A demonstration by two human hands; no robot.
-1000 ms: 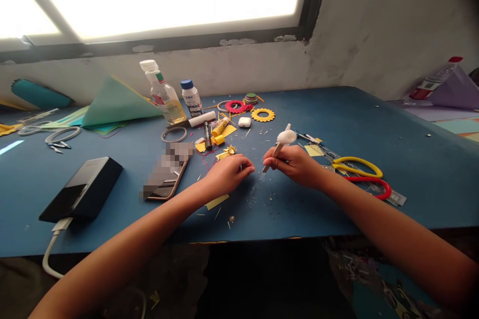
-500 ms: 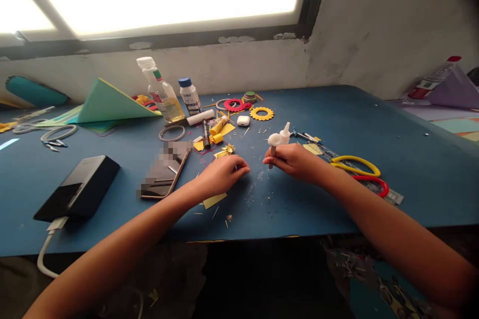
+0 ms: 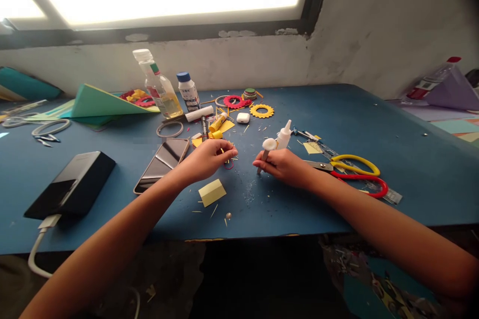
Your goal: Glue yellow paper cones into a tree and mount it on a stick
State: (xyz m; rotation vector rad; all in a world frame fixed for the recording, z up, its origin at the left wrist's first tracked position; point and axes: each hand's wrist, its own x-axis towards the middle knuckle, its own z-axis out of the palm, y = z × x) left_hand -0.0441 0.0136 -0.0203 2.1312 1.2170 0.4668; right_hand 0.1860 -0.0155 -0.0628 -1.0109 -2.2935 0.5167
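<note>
My right hand [image 3: 281, 165] grips a thin stick tool with a white rounded top [image 3: 268, 145], its lower tip touching the blue table [image 3: 374, 124]. A small white glue bottle [image 3: 283, 135] stands just behind that hand. My left hand [image 3: 207, 157] has its fingers pinched over small yellow and red paper bits [image 3: 227, 161] near the table's middle; what it holds, if anything, is too small to make out. A yellow paper square [image 3: 211, 192] lies just in front of my left wrist.
A phone [image 3: 161, 165] and a black power bank [image 3: 69, 185] with a white cable lie at left. Yellow and red scissors [image 3: 355, 172] rest at right. Bottles [image 3: 159, 85], a yellow paper ring [image 3: 262, 110], a red one [image 3: 233, 101], an earbud case [image 3: 243, 117] and green paper [image 3: 101, 102] sit behind.
My left hand has moved away from me and uncovered the yellow paper square. My right hand has shifted left and tilted the white-topped stick more upright.
</note>
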